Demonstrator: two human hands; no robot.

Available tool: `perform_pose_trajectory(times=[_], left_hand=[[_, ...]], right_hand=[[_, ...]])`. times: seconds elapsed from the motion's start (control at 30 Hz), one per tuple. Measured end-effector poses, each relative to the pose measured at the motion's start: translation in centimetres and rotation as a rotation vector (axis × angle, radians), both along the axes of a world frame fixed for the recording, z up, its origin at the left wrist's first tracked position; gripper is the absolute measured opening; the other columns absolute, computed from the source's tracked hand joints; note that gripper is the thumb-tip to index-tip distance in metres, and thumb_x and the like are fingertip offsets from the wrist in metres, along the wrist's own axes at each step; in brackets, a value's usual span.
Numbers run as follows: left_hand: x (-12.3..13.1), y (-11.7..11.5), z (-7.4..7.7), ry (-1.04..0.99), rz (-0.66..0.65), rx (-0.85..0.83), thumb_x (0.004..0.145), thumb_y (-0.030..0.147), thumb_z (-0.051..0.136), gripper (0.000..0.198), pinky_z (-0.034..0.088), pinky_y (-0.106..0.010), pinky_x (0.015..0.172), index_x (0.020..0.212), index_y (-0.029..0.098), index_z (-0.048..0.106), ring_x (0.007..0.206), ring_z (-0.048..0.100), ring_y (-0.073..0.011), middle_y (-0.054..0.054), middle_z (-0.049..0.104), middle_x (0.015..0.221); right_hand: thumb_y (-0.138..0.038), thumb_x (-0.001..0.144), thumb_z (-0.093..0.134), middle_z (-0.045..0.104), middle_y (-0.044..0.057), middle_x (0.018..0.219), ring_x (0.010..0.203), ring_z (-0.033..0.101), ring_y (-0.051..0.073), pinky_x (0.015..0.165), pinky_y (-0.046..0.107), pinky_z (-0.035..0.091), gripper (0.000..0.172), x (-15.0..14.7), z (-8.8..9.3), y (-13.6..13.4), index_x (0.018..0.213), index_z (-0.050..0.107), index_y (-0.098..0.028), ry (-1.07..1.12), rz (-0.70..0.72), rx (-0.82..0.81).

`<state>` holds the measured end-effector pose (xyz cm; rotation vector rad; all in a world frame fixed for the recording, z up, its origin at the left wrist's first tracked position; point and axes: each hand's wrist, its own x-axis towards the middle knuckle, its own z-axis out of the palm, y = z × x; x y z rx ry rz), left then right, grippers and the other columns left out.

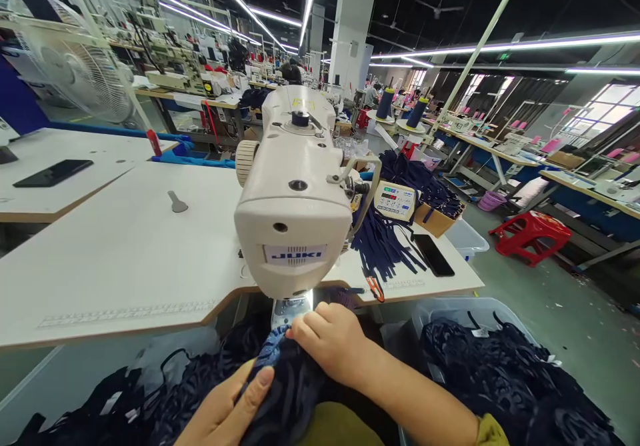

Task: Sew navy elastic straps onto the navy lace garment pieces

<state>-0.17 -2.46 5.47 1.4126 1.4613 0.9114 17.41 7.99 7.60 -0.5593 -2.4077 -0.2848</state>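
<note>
A sewing machine [295, 186] with its head toward me stands at the middle, a lit arm under its needle end. Dark navy patterned fabric [283, 393] hangs from that arm toward my lap, its gathered edge catching the light. My left hand [235, 399] grips this edge between thumb and fingers, lower and to the left. Close beside the needle area, my right hand [333, 339] has its fingers curled and pinches the fabric edge. The needle and presser foot are hidden behind the machine head and my fingers.
Bins of navy fabric pieces stand at left [110, 399] and right [510, 366]. On the tabletop [125, 253] lies a small metal plate [177, 203]. Right of the machine are navy strips [380, 239], a phone [434, 255], orange-handled snips [374, 288] and a control panel [395, 201].
</note>
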Motion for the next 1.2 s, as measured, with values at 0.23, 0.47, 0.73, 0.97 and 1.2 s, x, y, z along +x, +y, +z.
perform_pose_trajectory(times=[0.23, 0.47, 0.73, 0.97, 1.2], left_hand=[[-1.4, 0.3, -2.1, 0.612, 0.367, 0.233, 0.091, 0.044, 0.043, 0.043, 0.057, -0.027, 0.062, 0.131, 0.028, 0.047, 0.082, 0.071, -0.0203, -0.003, 0.073, 0.091], [0.2, 2.7, 0.0, 1.005, 0.101, 0.959, 0.087, 0.032, 0.054, 0.046, 0.036, -0.034, 0.104, 0.130, 0.017, 0.049, 0.117, 0.054, -0.0206, -0.011, 0.060, 0.126], [3.2, 3.9, 0.9, 0.976, 0.158, 0.938, 0.091, 0.026, 0.048, 0.032, 0.032, -0.034, 0.090, 0.121, 0.027, 0.059, 0.104, 0.061, -0.0158, 0.002, 0.068, 0.117], [4.0, 3.9, 1.4, 0.985, 0.265, 0.900, 0.091, 0.028, 0.050, 0.030, 0.033, -0.035, 0.084, 0.119, 0.026, 0.060, 0.098, 0.063, -0.0173, 0.002, 0.070, 0.111], [4.5, 3.9, 0.8, 0.919, 0.300, 0.847, 0.092, 0.027, 0.050, 0.031, 0.031, -0.034, 0.088, 0.121, 0.029, 0.059, 0.104, 0.061, -0.0166, 0.003, 0.069, 0.115]], right_hand=[[-0.037, 0.098, 0.045, 0.050, 0.001, 0.057, 0.056, 0.043, 0.015, 0.050, 0.031, 0.023, 0.033, -0.8, -1.5, 0.5, 0.072, 0.060, -0.023, 0.122, -0.298, -0.180], [-0.033, 0.098, 0.044, 0.059, 0.003, 0.069, 0.064, 0.050, 0.015, 0.061, 0.028, 0.036, 0.025, 0.9, -2.0, 0.0, 0.093, 0.067, -0.025, 0.162, -0.278, -0.355], [-0.026, 0.089, 0.050, 0.060, -0.003, 0.076, 0.069, 0.058, 0.014, 0.067, 0.025, 0.045, 0.007, 0.9, -2.4, 1.2, 0.094, 0.051, -0.021, 0.536, -0.179, -1.012], [-0.024, 0.087, 0.046, 0.060, 0.000, 0.081, 0.078, 0.060, 0.017, 0.073, 0.030, 0.045, 0.004, -0.2, -2.0, 1.9, 0.090, 0.047, -0.021, 0.479, -0.256, -0.992], [-0.023, 0.087, 0.046, 0.062, 0.001, 0.083, 0.080, 0.060, 0.018, 0.073, 0.030, 0.045, 0.005, 0.0, -2.2, 1.9, 0.091, 0.048, -0.021, 0.471, -0.269, -0.984]])
